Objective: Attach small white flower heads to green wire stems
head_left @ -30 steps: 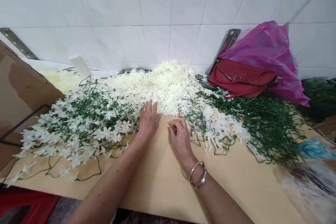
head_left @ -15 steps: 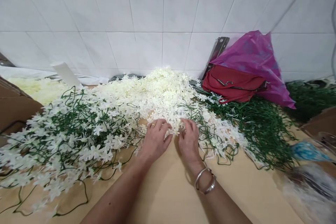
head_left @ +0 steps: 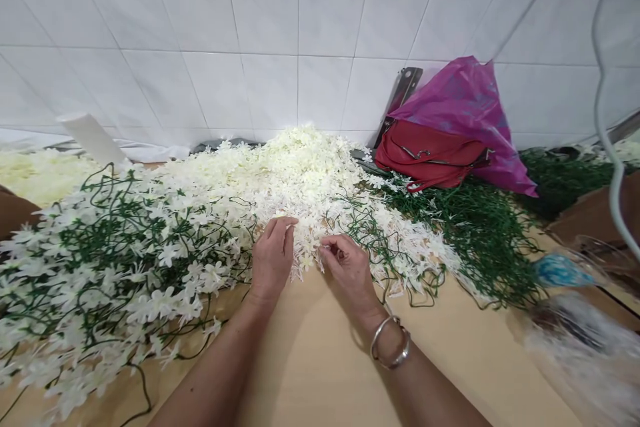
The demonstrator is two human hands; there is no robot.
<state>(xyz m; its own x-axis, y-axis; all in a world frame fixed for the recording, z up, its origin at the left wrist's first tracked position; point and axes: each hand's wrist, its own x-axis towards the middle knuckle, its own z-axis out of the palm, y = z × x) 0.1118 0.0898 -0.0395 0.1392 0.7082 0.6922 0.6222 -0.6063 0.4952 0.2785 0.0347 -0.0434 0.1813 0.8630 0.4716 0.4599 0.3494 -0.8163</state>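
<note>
A heap of loose white artificial flowers [head_left: 305, 167] spreads across the table in front of both hands. My left hand [head_left: 273, 255] is at the heap's near edge, fingers bent together and closed; whatever is in them is hidden among the white petals. To its right, my right hand [head_left: 347, 267] makes a pinch with thumb and forefinger over the small white pieces. What that pinch holds is too small to make out. Green-stemmed white flower sprays [head_left: 165, 253] lie left of my left hand. More green stems [head_left: 373, 230] lie just beyond my right hand.
A red handbag [head_left: 433, 153] and a purple plastic bag [head_left: 463, 100] lean by the tiled wall. Green stems [head_left: 480, 240] are piled at right, near a clear plastic bag [head_left: 585, 347]. A white cable [head_left: 605, 113] hangs at far right. A cardboard box edge [head_left: 15, 213] shows at left.
My hands have moved apart: the left has shifted left, the right slightly left and lower into a pinch. The view has turned a little to the right.
</note>
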